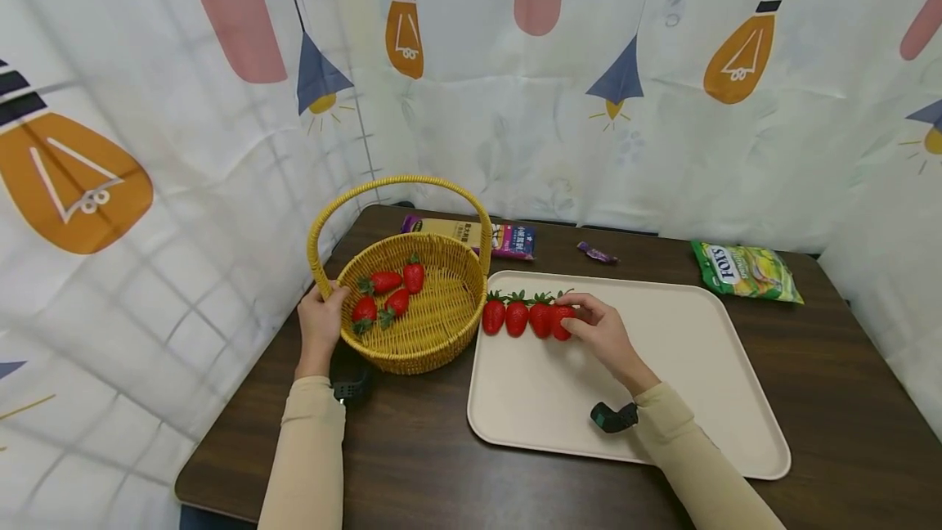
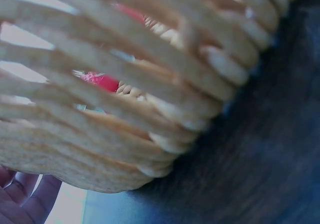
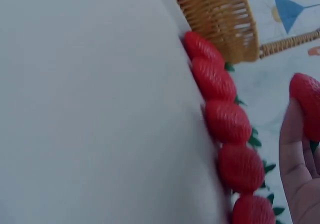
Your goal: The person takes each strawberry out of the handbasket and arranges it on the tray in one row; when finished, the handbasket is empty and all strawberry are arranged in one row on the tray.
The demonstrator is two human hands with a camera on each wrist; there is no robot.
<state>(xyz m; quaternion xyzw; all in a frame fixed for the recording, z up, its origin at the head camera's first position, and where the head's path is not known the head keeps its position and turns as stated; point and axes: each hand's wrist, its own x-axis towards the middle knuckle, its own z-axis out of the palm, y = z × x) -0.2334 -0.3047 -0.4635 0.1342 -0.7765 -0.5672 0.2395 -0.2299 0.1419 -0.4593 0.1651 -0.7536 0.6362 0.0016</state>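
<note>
My left hand (image 1: pixel 320 321) grips the rim of a yellow woven basket (image 1: pixel 419 362) near the base of its arched handle. In the left wrist view, the basket's weave (image 2: pixel 125 69) fills much of the picture, and fingers (image 2: pixel 42 196) show at the lower left. Several red strawberries (image 1: pixel 380 282) with green leaves lie inside the basket. On the left part of a beige tray (image 1: pixel 618 424), more strawberries (image 1: pixel 517 319) form a row along the back. At the row's right end, my right hand (image 1: pixel 603 338) pinches a strawberry (image 1: pixel 562 323); the right wrist view shows a strawberry (image 3: pixel 306 101) between the fingers.
A purple and yellow snack packet (image 1: pixel 508 241) lies behind the basket. Beyond the tray's back edge is a small purple wrapped candy (image 1: pixel 597 253). A green snack bag (image 1: pixel 746 271) sits at the back right of the dark wooden table (image 1: pixel 419 464). Patterned curtains (image 1: pixel 486 129) hang around it.
</note>
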